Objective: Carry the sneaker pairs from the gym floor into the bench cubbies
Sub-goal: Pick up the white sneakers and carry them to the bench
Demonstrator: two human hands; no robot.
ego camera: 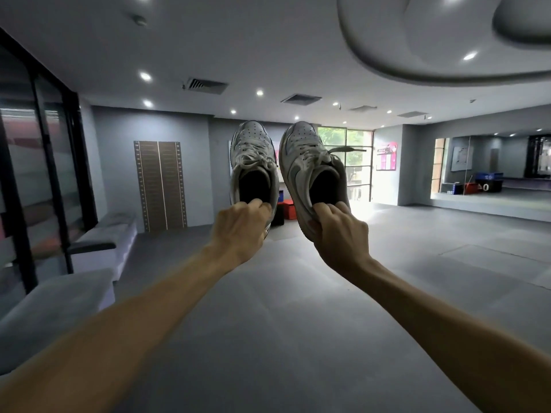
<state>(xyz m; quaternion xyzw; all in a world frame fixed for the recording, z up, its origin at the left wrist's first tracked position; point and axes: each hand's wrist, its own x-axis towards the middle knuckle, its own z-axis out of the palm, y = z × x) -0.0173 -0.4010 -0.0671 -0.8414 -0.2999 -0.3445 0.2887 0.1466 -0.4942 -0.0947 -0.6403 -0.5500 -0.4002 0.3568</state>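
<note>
Two sneakers: one white sneaker in each of a person's hands, held up at arm's length over the grey gym floor (298,338), toes pointing away and up.
Left hand: the left hand (238,225) is pinched shut on the heel collar of the left sneaker (253,162), fingertips hooked inside the opening, thumb side out of sight.
Right hand: the right hand (340,234) grips the heel of the right sneaker (310,174) the same way, fingers curled into the collar, thumb under the sole edge.
Why the heel grip: holding each shoe by its stiffest part likely keeps it from flopping and leaves the toe free to go first into a cubby.
Why side by side: the two hang close together, nearly touching at the midsoles, which looks like a way to keep the pair matched for one compartment.
Laces: loose and untied, one end sticking out to the right; they could snag on a cubby edge.
Where the pair is: in the air, well clear of the floor, not yet near any storage.
Benches: a row of grey upholstered benches (98,234) runs along the glass wall at left; whether they have cubbies underneath cannot be told from here.
Stage of the job: mid-carry, by the look of it, with the turn toward the benches yet to come.
Backdrop: a mirror wall (483,165) at right and a bright window (354,150) behind the shoes.
</note>
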